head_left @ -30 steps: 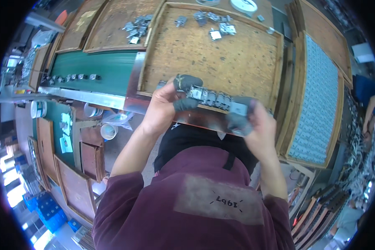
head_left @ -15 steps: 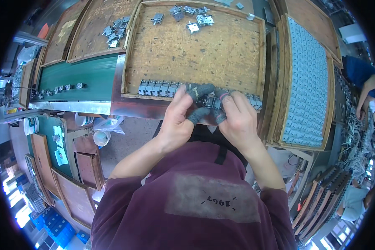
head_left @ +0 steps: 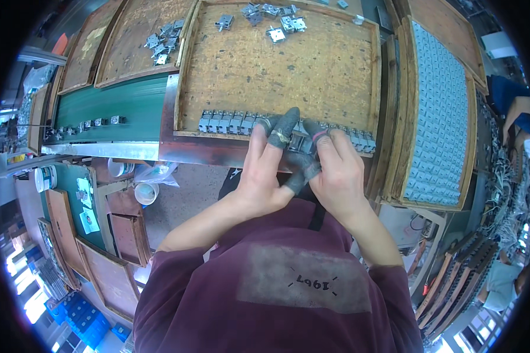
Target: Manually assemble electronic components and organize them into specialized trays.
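A small grey metal box-shaped part is between my hands, just over the front rim of a wooden tray. My right hand pinches it from the right, index finger against its side and thumb below. My left hand is at its left, its index finger stretched past the part toward the tray and its thumb underneath. Grey finger covers wrap the fingers I use, and my hands partly hide the part. Along the tray's front edge stands a row of similar metal parts, hidden in the middle by my fingers.
Loose metal brackets lie at the tray's far side, others in a tray farther left. A green belt carries several small parts. On the right stands a tray packed with pale blue-grey parts. Another person's arm shows far right.
My left index finger has straightened and reaches farther toward the tray. My left thumb has moved right, under the part, close to my right thumb. The right hand stays almost where it was.
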The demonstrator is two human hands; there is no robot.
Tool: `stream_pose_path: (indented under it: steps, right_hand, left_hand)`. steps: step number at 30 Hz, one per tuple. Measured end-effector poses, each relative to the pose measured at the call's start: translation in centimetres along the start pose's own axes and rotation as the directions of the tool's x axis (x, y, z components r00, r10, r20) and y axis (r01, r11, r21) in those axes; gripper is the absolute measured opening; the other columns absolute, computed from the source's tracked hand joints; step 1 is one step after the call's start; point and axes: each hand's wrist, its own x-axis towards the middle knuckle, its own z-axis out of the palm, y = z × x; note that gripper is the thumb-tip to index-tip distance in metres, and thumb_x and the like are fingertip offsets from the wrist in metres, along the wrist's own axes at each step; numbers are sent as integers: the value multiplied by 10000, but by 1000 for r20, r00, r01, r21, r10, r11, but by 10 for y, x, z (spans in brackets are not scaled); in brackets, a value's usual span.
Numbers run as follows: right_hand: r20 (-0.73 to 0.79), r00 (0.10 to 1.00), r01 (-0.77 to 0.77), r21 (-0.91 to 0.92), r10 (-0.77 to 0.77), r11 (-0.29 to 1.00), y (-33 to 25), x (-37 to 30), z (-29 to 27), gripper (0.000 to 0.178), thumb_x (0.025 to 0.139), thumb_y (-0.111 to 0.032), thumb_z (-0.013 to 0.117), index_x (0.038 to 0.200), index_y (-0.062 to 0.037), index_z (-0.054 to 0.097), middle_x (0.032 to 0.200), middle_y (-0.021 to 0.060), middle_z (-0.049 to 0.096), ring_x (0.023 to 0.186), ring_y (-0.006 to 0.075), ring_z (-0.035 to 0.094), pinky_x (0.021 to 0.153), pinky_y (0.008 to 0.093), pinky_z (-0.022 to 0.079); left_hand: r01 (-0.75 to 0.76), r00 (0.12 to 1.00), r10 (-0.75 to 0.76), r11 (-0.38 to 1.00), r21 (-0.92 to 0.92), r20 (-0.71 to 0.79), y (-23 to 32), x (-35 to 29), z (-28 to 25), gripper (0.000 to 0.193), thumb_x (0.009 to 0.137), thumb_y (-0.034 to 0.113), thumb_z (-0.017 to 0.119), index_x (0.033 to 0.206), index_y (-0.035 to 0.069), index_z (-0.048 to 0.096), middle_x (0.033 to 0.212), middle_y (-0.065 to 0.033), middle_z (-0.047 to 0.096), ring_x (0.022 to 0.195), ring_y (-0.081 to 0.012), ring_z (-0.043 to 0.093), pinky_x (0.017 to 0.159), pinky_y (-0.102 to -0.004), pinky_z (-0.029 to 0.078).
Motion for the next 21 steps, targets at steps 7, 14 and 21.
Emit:
stream_pose_path:
  steps: [7,14,21]
  right_hand:
    - [528,816,-460,346,235,818,5,17,-12,504,740,-440,780,912,3,610,857,172,642,771,342,641,666,400,503]
    - [398,914,-275,469,77,839,7,3,9,369,721,-300,798,871,-5,633,763,123,635,676,238,627,637,336,482]
    - [368,914,-236,132,174,963,26,4,-20,467,807,-293,769,1139,-4,612,1035,127,654,891,238,650,771,352,518]
  left_hand:
    - [-201,978,199,979,-25,-61,-18,7,-7,721,618,113,815,1278,-41,569,1119,-182,637,946,-330,644,810,-376,535]
    - [-273,961,274,961,39,-29,-19,-3,-17,649,640,155,810,1235,-10,612,1250,-214,624,1006,-343,680,818,-381,545]
    - [-108,994,103,937,332,33,-61,11,-66,435,690,56,728,1120,58,658,1060,-147,598,922,-290,601,806,-351,502]
